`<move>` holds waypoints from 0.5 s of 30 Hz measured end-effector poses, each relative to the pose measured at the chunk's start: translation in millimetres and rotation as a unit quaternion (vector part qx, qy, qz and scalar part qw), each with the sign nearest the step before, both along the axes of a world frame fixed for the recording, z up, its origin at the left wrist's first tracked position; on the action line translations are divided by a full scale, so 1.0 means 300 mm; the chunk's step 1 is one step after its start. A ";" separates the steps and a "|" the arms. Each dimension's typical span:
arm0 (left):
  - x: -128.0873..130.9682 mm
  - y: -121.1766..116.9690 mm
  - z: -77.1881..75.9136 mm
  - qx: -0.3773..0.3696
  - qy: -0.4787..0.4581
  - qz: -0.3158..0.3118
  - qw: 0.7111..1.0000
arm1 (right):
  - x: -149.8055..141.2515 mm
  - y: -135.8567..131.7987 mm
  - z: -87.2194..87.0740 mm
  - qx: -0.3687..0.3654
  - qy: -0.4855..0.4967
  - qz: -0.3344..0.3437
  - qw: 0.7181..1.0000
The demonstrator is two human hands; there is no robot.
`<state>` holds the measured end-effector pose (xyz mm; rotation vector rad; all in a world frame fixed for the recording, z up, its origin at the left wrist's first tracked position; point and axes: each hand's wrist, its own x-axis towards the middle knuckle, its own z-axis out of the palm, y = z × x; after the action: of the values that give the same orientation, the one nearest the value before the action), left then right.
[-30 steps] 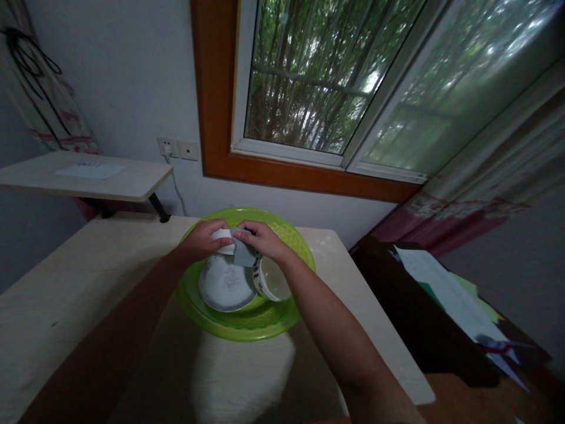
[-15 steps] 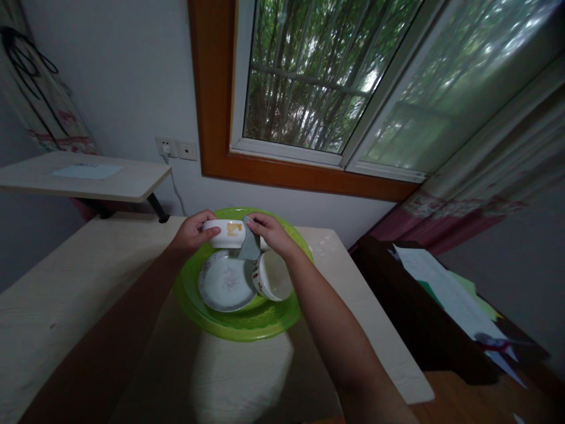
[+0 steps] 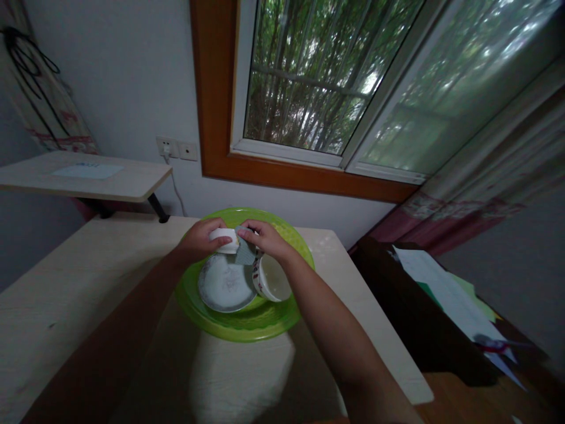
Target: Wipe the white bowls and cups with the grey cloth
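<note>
Over a green plastic basin (image 3: 247, 327) on the pale table, my left hand (image 3: 200, 238) grips a small white bowl (image 3: 223, 240) on its side. My right hand (image 3: 263, 238) pinches a grey cloth (image 3: 245, 253) and presses it against that bowl. Inside the basin lie a white plate (image 3: 225, 287) and, to its right, a second bowl with a red-patterned rim (image 3: 272, 278), tilted on its side.
The wooden table (image 3: 57, 294) reaches left and toward me. A small side table (image 3: 83, 176) with a paper stands at the back left. A window (image 3: 309, 76) is behind; a dark surface with papers (image 3: 445, 294) sits at the right.
The white bowl was lifted and turned half a second ago, showing a yellow mark. It is now lowered again with the cloth pressed on it.
</note>
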<state>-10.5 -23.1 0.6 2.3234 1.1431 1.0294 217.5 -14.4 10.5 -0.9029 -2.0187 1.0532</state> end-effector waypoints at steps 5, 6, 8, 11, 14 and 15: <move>0.021 0.000 -0.010 0.086 0.085 0.000 0.993 | -0.028 -0.011 0.001 0.045 -0.039 0.010 0.998; 0.022 -0.001 -0.010 0.089 0.087 0.000 0.992 | -0.030 -0.010 0.001 0.047 -0.038 0.012 0.998; 0.023 -0.003 -0.006 0.083 0.075 0.001 0.994 | -0.026 -0.006 0.002 0.045 -0.030 0.015 0.998; 0.021 -0.009 0.006 0.055 0.042 0.008 0.998 | -0.007 0.001 0.008 0.042 -0.013 0.017 0.999; 0.018 -0.015 0.016 0.027 0.012 0.023 0.999 | 0.013 0.006 0.014 0.031 0.007 0.015 0.999; 0.017 -0.015 0.018 0.021 0.006 0.024 0.999 | 0.018 0.006 0.016 0.025 0.011 0.013 1.000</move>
<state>-5.4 -27.8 6.2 2.3480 1.1975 1.0679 222.8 -12.4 15.2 -0.8388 -2.0341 1.0187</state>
